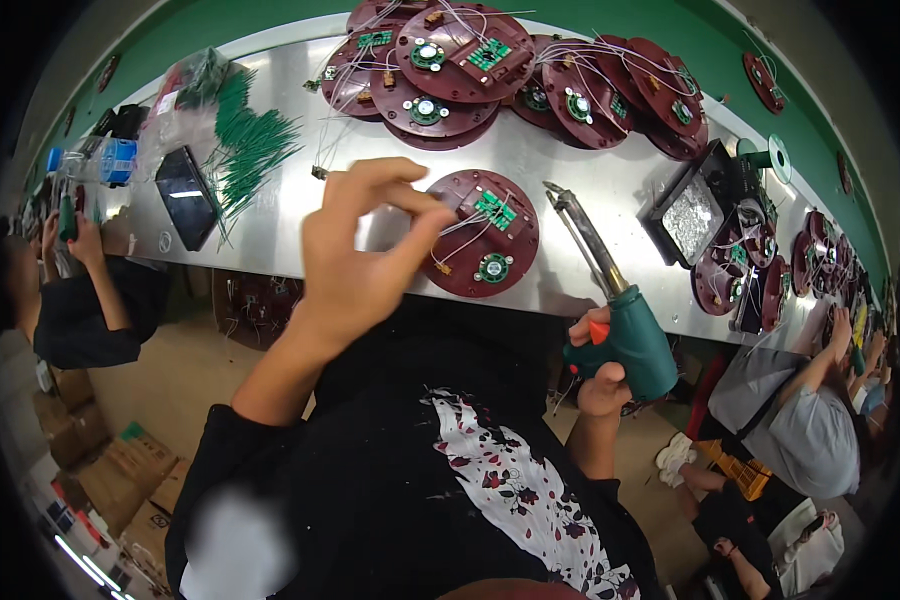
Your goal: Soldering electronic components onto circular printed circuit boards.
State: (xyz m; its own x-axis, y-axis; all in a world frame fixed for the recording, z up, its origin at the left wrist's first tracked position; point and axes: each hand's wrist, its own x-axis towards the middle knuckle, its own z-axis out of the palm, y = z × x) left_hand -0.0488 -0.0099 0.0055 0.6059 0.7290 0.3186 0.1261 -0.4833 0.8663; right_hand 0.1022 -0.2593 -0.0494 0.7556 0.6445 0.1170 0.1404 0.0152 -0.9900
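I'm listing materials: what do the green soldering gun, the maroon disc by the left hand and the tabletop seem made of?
Soldering gun: probably satin plastic, smooth and evenly coloured; its brassy, glinting collar looks metal.
Disc: likely moulded plastic, slightly glossy, with an even maroon colour.
Tabletop: apparently bare metal, silvery with blurred reflections.

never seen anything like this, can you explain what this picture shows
No machine here: a person works bare-handed, seen from a fisheye camera on their own head, so straight edges bend. The right hand holds a green soldering gun. The left hand is raised at the left edge of a dark red disc bearing a green circuit board and a round speaker; whether that hand pinches anything is unclear. The metal table also holds overlapping similar discs and thin green wires.
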